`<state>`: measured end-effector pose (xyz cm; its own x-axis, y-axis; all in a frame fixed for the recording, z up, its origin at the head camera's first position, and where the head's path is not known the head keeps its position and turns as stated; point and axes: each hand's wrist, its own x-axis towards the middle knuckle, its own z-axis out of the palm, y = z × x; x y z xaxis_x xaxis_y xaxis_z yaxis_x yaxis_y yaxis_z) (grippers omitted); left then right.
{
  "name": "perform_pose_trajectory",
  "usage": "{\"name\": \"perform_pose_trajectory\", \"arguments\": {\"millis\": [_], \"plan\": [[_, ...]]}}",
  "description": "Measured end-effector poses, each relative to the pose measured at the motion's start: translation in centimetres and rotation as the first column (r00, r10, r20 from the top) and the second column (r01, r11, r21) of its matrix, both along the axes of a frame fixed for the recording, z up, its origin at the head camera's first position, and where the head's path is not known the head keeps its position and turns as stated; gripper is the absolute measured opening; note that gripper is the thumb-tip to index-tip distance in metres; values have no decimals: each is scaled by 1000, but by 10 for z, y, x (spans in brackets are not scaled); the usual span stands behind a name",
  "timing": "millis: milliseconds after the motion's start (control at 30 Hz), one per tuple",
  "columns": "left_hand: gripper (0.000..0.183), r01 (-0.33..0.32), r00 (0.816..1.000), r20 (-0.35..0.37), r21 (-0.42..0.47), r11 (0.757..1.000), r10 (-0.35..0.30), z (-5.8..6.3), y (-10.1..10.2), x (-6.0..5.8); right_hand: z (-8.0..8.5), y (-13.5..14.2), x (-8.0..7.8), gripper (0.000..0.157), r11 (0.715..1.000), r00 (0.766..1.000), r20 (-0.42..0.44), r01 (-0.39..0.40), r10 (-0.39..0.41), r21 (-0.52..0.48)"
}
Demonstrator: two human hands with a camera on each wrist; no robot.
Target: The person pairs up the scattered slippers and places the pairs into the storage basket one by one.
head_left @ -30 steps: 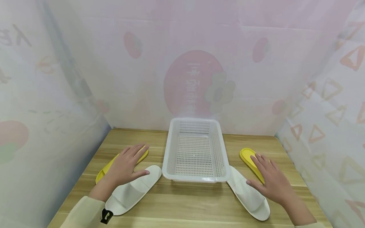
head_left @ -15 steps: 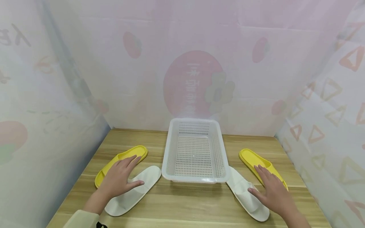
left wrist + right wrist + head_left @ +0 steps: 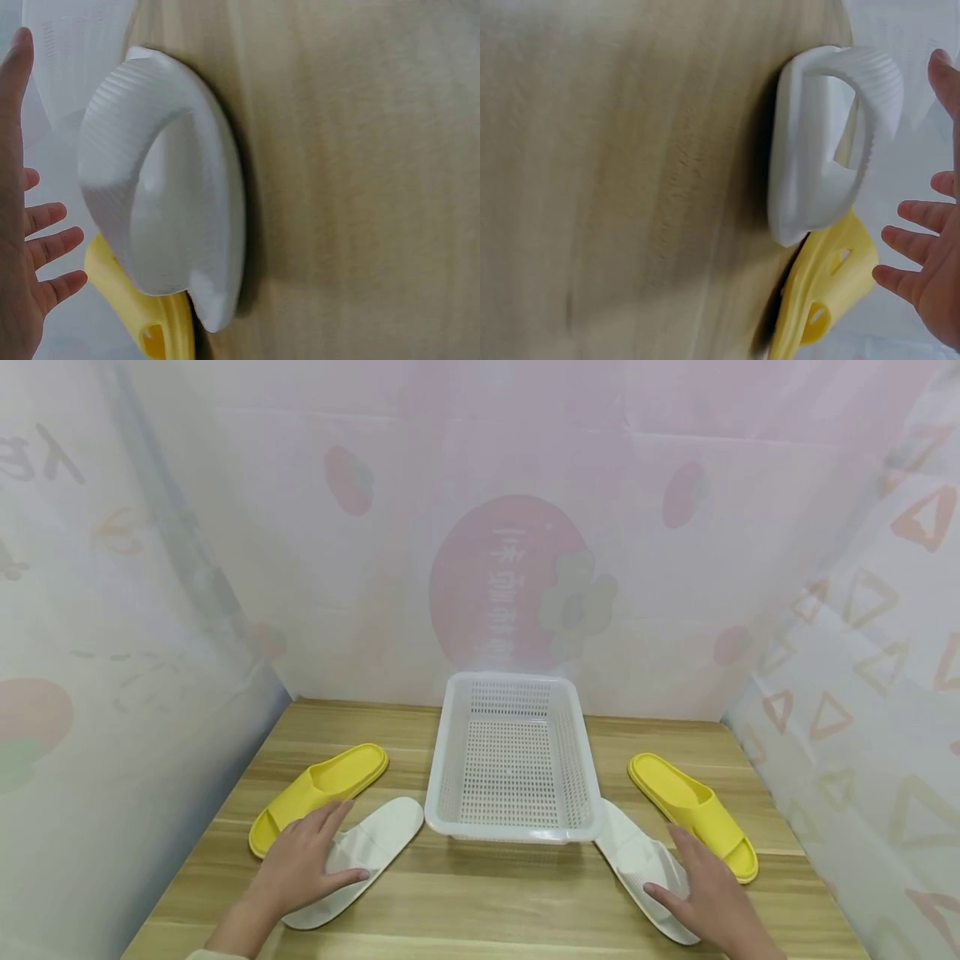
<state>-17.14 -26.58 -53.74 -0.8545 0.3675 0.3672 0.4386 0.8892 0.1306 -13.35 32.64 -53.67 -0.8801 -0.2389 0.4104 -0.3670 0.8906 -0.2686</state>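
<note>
Fingers point(image 3: 56, 246) spread, left hand point(image 3: 296, 865) and right hand point(image 3: 710, 893) each hover over a white slipper point(image 3: 387, 833) point(image 3: 630, 847) on the wooden counter point(image 3: 465, 914). Beyond, farther outward, lie two yellow slippers point(image 3: 330, 782) point(image 3: 699, 810); a white mesh basket point(image 3: 512, 770) stands between, reaching farthest back.

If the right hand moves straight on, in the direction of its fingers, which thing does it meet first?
Probably the yellow slipper on that side: in the head view it lies just beyond the fingers of the right hand. Depth is unclear; the hand might pass above it.
</note>
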Motion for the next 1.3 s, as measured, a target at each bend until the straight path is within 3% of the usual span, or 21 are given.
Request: {"name": "perform_pose_trajectory", "arguments": {"millis": [367,600,800,1133,1300], "plan": [[116,-17,999,-31,26,1000,17,-21,-2,8,-18,-9,4,109,999,992,116,44,-41,-25],[128,-138,990,21,45,989,137,-30,4,16,-26,-15,3,115,997,990,121,75,-72,-22],[139,-208,973,112,55,977,201,-32,7,20,-31,-19,2,119,994,982,161,101,-94,-36],[144,-220,965,159,47,974,210,-33,8,21,-37,-22,3,123,984,961,226,175,-161,-45],[143,-247,952,192,21,969,238,-32,10,21,-38,-23,5,121,978,949,249,206,-194,-22]]}}
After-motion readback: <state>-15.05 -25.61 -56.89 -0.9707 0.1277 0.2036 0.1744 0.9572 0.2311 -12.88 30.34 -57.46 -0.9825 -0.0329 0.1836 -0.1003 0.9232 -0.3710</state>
